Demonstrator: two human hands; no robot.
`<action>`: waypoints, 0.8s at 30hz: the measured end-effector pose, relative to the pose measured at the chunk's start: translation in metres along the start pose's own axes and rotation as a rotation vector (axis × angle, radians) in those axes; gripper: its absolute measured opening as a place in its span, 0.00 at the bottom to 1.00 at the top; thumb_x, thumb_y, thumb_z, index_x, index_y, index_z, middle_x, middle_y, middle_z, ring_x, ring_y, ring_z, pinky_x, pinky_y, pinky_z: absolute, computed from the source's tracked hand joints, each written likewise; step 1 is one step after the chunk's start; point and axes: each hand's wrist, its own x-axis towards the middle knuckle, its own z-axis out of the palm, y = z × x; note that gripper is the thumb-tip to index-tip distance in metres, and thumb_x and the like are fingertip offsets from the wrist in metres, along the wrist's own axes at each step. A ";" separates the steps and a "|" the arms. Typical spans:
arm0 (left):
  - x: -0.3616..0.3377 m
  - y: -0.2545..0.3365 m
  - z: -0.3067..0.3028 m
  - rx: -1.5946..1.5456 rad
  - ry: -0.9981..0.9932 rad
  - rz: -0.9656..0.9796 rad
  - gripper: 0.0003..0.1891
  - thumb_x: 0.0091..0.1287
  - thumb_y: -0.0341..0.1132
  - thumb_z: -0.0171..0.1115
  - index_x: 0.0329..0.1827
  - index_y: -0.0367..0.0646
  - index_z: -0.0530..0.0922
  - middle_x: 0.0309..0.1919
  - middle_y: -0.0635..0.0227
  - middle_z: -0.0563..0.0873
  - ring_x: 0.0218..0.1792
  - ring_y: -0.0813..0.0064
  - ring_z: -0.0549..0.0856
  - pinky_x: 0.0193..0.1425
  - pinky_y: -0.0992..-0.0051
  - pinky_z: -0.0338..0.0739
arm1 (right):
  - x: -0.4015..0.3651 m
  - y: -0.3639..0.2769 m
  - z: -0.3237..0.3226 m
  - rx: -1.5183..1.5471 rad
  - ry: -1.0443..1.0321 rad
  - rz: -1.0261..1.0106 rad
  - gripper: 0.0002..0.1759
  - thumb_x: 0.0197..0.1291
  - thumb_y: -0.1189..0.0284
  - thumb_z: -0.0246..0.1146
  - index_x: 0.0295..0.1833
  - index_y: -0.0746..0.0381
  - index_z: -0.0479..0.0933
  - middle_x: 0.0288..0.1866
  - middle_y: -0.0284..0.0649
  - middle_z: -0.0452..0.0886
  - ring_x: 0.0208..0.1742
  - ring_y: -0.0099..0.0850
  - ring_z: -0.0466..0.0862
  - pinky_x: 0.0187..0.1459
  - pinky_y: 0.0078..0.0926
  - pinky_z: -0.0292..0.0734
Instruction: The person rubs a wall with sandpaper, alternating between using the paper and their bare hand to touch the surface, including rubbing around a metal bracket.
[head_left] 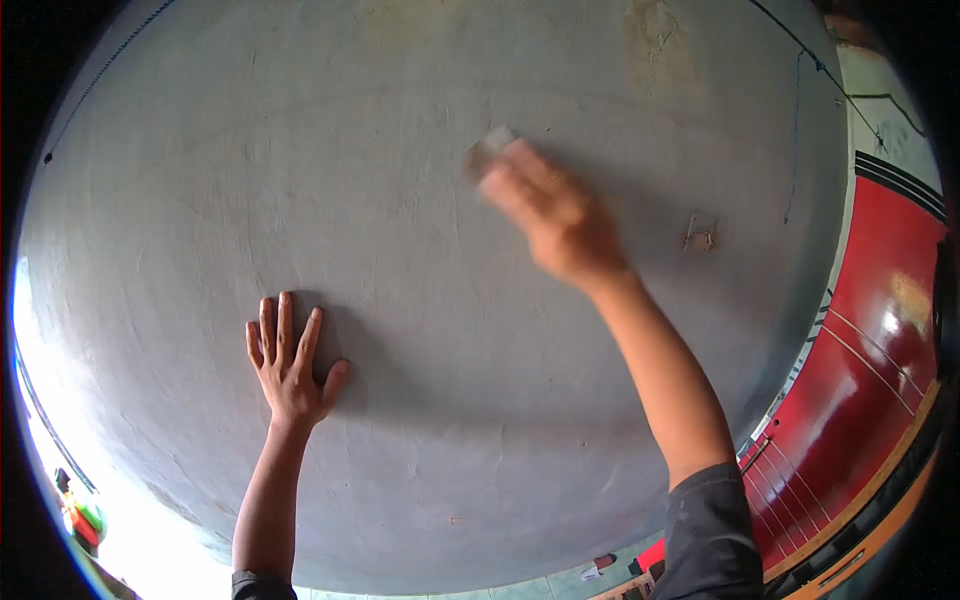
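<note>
A large grey wall (430,260) fills most of the head view, with fine scratches and brownish stains near the top. My left hand (292,370) lies flat against it at the lower left, fingers spread and holding nothing. Up near the centre, my right hand (560,222) is closed around a small grey-brown pad (487,153), which it holds at the wall surface. Motion blurs the pad and the fingertips, so its exact kind cannot be made out.
A small metal bracket or wire fitting (699,236) sticks out of the wall right of my right hand. Dark cords (110,72) hang at the upper corners. A glossy red panel (860,330) with strings or wires stands at the right. Pale floor tiles (530,590) show below.
</note>
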 end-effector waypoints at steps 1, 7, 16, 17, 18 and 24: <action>-0.001 0.000 0.001 -0.011 -0.006 -0.023 0.37 0.68 0.57 0.64 0.80 0.58 0.73 0.86 0.56 0.60 0.87 0.50 0.54 0.88 0.42 0.39 | 0.002 0.018 -0.005 -0.070 0.077 0.095 0.23 0.71 0.84 0.57 0.68 0.61 0.78 0.68 0.46 0.84 0.72 0.45 0.82 0.67 0.45 0.82; -0.001 0.003 -0.001 -0.041 0.010 -0.046 0.37 0.67 0.56 0.65 0.80 0.58 0.73 0.86 0.56 0.62 0.87 0.50 0.55 0.88 0.42 0.40 | -0.034 -0.047 0.014 0.080 0.014 0.116 0.19 0.75 0.79 0.60 0.68 0.62 0.79 0.68 0.45 0.84 0.76 0.52 0.77 0.71 0.51 0.78; -0.116 0.037 0.001 -0.105 -0.137 -0.192 0.42 0.70 0.51 0.67 0.85 0.50 0.62 0.87 0.46 0.54 0.87 0.40 0.49 0.86 0.37 0.41 | -0.164 -0.248 -0.065 0.711 0.189 1.002 0.20 0.76 0.84 0.48 0.67 0.71 0.78 0.67 0.52 0.85 0.72 0.46 0.82 0.68 0.40 0.79; -0.132 0.048 -0.008 -0.128 -0.186 -0.238 0.42 0.70 0.51 0.68 0.86 0.53 0.62 0.88 0.48 0.53 0.87 0.41 0.48 0.86 0.37 0.43 | -0.188 -0.275 -0.066 0.644 0.208 1.117 0.18 0.79 0.82 0.48 0.65 0.73 0.77 0.64 0.54 0.85 0.65 0.42 0.86 0.64 0.36 0.81; -0.149 0.062 -0.013 -0.182 -0.221 -0.309 0.43 0.70 0.50 0.69 0.86 0.56 0.61 0.88 0.51 0.50 0.88 0.42 0.47 0.86 0.37 0.43 | -0.197 -0.294 -0.070 0.776 0.208 1.284 0.16 0.80 0.80 0.50 0.64 0.74 0.77 0.58 0.51 0.84 0.56 0.40 0.87 0.67 0.43 0.81; -0.236 0.129 -0.067 -0.330 -0.495 -0.659 0.44 0.66 0.38 0.74 0.86 0.57 0.63 0.89 0.50 0.47 0.88 0.40 0.46 0.85 0.39 0.47 | -0.210 -0.308 -0.092 1.389 0.243 1.780 0.10 0.81 0.73 0.56 0.58 0.69 0.76 0.55 0.45 0.85 0.49 0.36 0.88 0.54 0.32 0.85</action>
